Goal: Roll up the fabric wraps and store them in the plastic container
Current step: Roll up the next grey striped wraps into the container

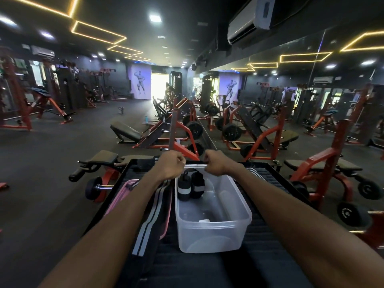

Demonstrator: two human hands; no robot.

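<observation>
Item — fabric wraps: two black rolls (190,185) sitting at the plastic container's (214,231) 12 o'clock end, striped wrap (151,213) lying unrolled at its 9 o'clock; left hand (171,165) and right hand (215,163) curling, apparently pinching something unseen — rolling tight is advised.

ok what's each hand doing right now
Left hand: fingers curled; what it grips cannot be told.
Right hand: fingers curled; what it grips cannot be told.
</observation>
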